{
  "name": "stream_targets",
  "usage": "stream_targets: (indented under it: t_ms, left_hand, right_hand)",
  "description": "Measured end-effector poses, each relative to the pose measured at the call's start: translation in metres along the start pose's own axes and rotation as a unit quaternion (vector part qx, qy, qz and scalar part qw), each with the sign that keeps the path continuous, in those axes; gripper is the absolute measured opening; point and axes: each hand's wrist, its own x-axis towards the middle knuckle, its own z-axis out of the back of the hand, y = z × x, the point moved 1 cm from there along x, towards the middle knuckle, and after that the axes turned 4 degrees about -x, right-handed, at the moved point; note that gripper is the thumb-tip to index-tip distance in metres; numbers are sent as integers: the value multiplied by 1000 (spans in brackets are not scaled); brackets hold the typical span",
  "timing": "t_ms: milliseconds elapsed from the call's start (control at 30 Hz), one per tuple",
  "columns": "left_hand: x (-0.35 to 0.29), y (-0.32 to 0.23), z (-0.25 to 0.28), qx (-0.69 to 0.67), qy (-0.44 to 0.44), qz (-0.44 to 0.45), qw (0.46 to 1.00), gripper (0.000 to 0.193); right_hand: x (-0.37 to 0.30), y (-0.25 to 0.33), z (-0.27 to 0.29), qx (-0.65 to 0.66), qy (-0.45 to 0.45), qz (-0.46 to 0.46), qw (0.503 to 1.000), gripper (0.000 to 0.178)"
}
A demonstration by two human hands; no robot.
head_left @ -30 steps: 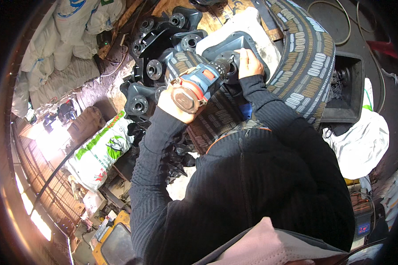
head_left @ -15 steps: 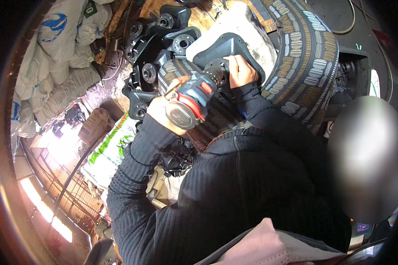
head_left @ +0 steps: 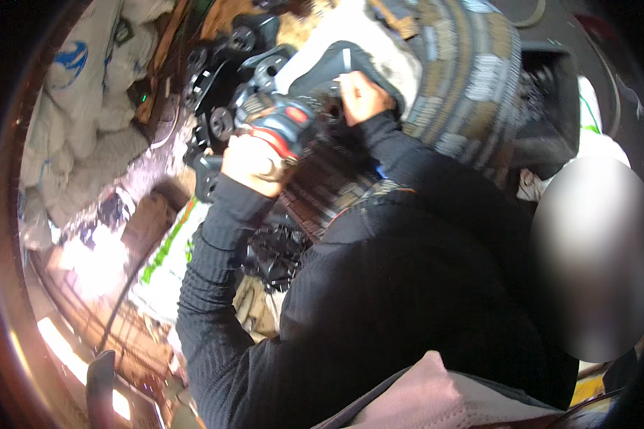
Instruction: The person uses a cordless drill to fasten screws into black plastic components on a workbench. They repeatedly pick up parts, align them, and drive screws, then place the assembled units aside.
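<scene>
My left hand (head_left: pixel 247 166) is closed round a cordless drill (head_left: pixel 288 130), dark blue-grey with red trim. Its front end points right, toward the hub of a black flanged part. That wide black flanged part (head_left: pixel 315 77) leans on a white sack or cushion. Against its near side rests my right hand (head_left: pixel 365 99), fingers curled and pinched close to the hub; blur hides what they hold, if anything. Both hands are close together, the drill's nose beside the right fingers.
Several similar black parts (head_left: pixel 242 39) with round hubs lie piled left of the drill. A patterned cushion (head_left: pixel 440 93) curves round on the right, beside a dark bin (head_left: pixel 547 107). White sacks (head_left: pixel 71 150) are stacked far left. A blurred patch covers the right side.
The whole view has shifted and blurred, so hands, drill and parts appear farther up and left. My right fingers look more curled near the hub. The drill stays in my left hand.
</scene>
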Motion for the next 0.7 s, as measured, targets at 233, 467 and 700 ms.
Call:
stream_targets:
  t_ms: [233,467,700]
  left_hand:
    - [-71,-32,-17,-251,-146,148,945,46]
    - [-133,-62,-97,-176,-27,144,973,46]
    - [-140,-72,-134,-237,-86,241,937,46]
  right_hand:
    - [-6,14,49,146,-37,100,984,19]
    - [-50,-69,302,0,535,-200,821,26]
    - [-101,-277,251,-506,348,-154,774,27]
